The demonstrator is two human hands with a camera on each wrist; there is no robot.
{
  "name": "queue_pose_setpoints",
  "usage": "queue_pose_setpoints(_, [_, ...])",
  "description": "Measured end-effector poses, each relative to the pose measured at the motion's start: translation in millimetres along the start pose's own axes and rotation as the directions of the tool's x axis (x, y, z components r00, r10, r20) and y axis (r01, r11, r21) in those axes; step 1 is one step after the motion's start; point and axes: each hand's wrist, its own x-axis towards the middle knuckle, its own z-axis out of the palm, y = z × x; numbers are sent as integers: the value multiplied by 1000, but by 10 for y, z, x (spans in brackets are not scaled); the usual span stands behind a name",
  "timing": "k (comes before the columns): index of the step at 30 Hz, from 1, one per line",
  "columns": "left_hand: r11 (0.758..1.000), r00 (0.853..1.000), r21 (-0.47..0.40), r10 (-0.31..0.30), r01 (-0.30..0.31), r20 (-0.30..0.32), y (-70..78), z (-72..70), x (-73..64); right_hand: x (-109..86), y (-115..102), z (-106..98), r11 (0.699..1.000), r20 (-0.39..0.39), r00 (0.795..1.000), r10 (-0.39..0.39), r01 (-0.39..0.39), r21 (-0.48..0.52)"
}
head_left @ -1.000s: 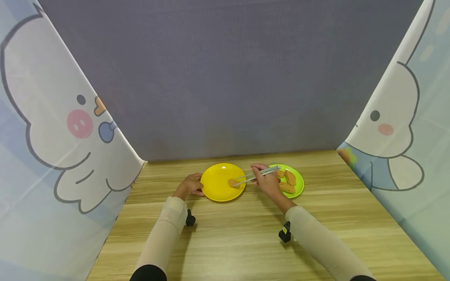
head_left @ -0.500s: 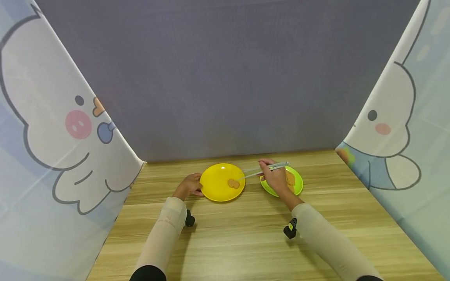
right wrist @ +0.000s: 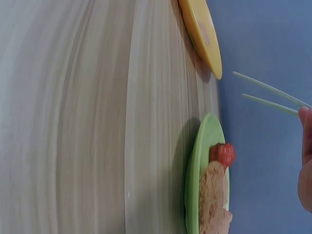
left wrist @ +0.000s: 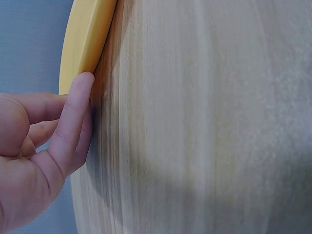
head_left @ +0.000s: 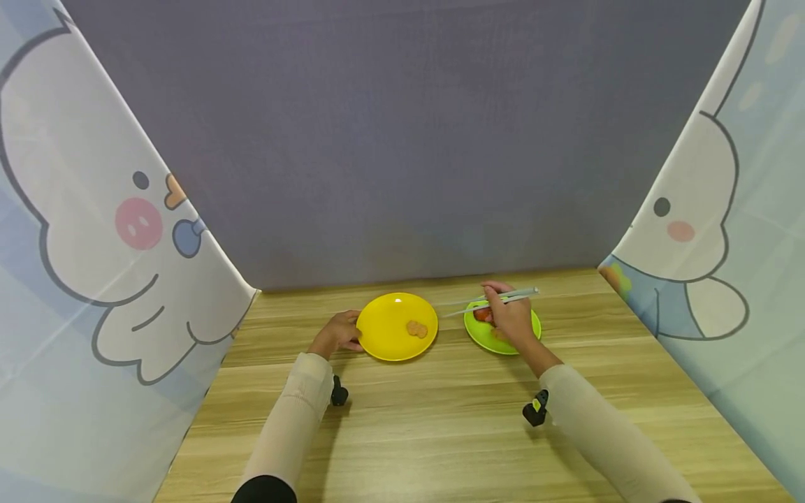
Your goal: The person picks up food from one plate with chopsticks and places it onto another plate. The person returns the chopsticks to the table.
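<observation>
Now chopsticks (right wrist: 273,90) farther right, clear of the nuggets (head_left: 416,329)

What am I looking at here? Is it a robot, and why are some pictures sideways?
No robot! You're seeing a person's left hand and right hand. The wide view comes from a camera on the person's head, looking forward and down. The other two views come from cameras on the wrists, so the table looks tipped sideways. On it are a yellow plate and a green plate. Some brown food lies on the yellow plate; the green one has bigger brown pieces and a red piece. The left hand holds the yellow plate's edge. The right hand holds chopsticks, with nothing pinched between them.
</observation>
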Motion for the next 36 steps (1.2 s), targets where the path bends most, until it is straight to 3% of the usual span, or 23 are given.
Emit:
queue_pose_setpoints(11, [1000,1000,-4,9,-9,6,-7,2,-23,-72,-208,-272,997,1,1000,-23,23,73])
queue_pose_setpoints(18, [1000,1000,-20,10,-10,10,-1,6,-36,-88,-137,-412,999,-20,1000,-9,10,51])
queue_pose_setpoints(30, [1000,1000,-23,7,-7,2,-5,2,-27,-98,-71,-545,994,-64,995,-73,78,75])
queue_pose_setpoints(36, [1000,1000,-15,10,-10,4,-10,-4,-14,-118,-69,-589,997,-75,997,-33,38,67])
